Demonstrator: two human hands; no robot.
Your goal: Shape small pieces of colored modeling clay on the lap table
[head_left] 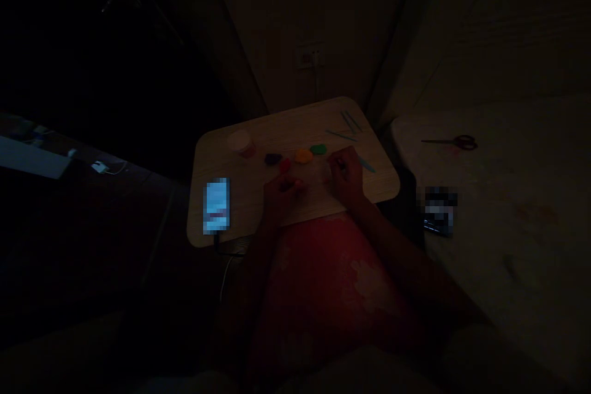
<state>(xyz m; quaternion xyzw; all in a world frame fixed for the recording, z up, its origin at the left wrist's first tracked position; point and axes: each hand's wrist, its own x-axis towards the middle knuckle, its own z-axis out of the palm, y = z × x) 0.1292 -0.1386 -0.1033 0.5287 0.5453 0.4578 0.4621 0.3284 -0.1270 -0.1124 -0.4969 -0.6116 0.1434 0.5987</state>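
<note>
The room is very dark. My left hand (281,194) rests low over the small wooden table (249,209), its fingers curled together; anything in them is too dim to name. To its right, my right hand (348,177) is bent with thumb and fingers closed, and a faint pale shape shows by its fingertips. Just beyond the hands lie soft-looking lumps like modelling clay: a dark purple lump (273,159), a red lump (284,165), an orange lump (303,156) and a green lump (318,149). A flat blue tool (368,165) pokes out beside my right hand.
Thin bluish sticks (341,135) lie at the table's far right. A lidded tub (241,143) stands at the back left, near a lit phone (216,206) with a cable. Scissors (455,142) and a dark packet (439,212) lie on the pale surface at right.
</note>
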